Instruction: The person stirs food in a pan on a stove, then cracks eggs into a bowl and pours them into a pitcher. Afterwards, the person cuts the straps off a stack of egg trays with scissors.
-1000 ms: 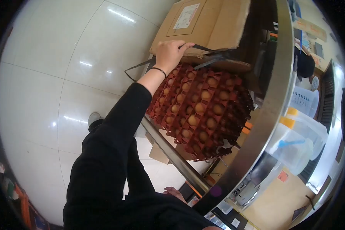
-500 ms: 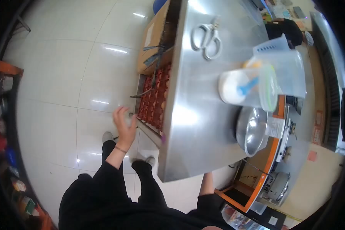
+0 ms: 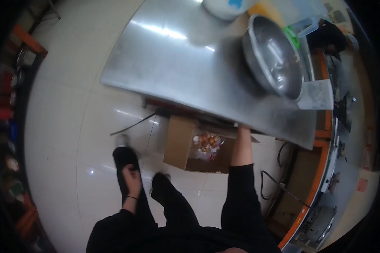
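Note:
A cardboard box juts out from beneath the steel table, with broken eggshells and clear plastic inside. My right hand is at the box's right side, just below the table edge, and appears to grip the cardboard; its fingers are mostly hidden. My left hand hangs over my left leg, fingers loosely curled and somewhat blurred, holding nothing that I can see.
A large steel bowl stands on the table near a white-filled container and a clear plastic jug. A dark strap lies near the table's corner. Orange-framed counters with cooking equipment line the right. A person in black is at upper right.
My view has turned and shifted along the table. The eggshell box has come out from under it beside my right hand. My left hand has dropped away from the egg trays, its fingers less spread.

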Demonstrator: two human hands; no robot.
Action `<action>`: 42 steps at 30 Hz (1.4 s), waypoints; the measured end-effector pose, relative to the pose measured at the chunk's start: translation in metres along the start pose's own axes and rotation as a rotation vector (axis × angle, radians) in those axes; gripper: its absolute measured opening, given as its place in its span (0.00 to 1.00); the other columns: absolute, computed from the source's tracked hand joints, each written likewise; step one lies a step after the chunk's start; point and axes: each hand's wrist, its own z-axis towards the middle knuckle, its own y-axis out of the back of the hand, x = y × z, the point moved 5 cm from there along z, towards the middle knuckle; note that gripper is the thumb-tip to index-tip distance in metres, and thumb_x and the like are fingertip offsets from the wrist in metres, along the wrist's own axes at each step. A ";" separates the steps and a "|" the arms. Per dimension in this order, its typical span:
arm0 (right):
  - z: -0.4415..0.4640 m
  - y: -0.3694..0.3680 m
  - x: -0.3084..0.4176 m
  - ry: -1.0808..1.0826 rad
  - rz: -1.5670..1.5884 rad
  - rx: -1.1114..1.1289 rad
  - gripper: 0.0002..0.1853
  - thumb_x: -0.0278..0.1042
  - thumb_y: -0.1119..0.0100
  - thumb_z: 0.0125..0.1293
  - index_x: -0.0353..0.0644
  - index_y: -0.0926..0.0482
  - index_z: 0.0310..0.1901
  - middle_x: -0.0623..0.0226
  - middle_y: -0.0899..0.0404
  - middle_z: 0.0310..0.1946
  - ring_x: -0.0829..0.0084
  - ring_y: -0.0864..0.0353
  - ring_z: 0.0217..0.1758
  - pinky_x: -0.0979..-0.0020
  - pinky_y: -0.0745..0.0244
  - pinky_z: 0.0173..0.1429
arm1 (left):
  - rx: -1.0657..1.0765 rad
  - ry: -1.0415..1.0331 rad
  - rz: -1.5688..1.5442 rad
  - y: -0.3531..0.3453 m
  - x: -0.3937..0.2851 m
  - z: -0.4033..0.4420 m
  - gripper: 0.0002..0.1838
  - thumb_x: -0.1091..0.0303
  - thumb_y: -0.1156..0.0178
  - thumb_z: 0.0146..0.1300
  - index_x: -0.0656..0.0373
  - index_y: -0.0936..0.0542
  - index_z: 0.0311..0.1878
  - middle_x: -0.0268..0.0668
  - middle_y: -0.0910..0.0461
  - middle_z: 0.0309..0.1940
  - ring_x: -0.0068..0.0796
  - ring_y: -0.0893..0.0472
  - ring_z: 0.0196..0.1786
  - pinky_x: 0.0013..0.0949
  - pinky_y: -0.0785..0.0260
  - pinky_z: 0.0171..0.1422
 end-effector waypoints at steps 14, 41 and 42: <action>-0.007 0.040 -0.034 -0.083 0.234 0.133 0.12 0.38 0.57 0.62 0.40 0.32 0.41 0.60 0.27 0.38 0.64 0.25 0.30 0.66 0.30 0.22 | 0.887 0.283 0.065 -0.117 0.115 -0.213 0.12 0.69 0.43 0.53 0.61 0.28 0.41 0.43 0.26 0.34 0.38 0.24 0.37 0.34 0.31 0.45; 0.022 0.258 -0.193 -0.534 0.295 -0.149 0.15 0.42 0.63 0.63 0.42 0.29 0.39 0.63 0.24 0.25 0.70 0.27 0.21 0.73 0.33 0.18 | 0.946 0.256 0.137 -0.123 0.106 -0.188 0.10 0.69 0.43 0.53 0.62 0.26 0.37 0.42 0.25 0.32 0.35 0.24 0.36 0.33 0.31 0.43; 0.024 0.256 -0.194 -0.522 0.240 -0.142 0.15 0.42 0.63 0.63 0.42 0.29 0.39 0.63 0.24 0.25 0.70 0.27 0.21 0.72 0.33 0.18 | 0.933 0.274 0.126 -0.123 0.103 -0.181 0.10 0.69 0.43 0.54 0.62 0.27 0.37 0.42 0.25 0.32 0.35 0.24 0.36 0.33 0.31 0.42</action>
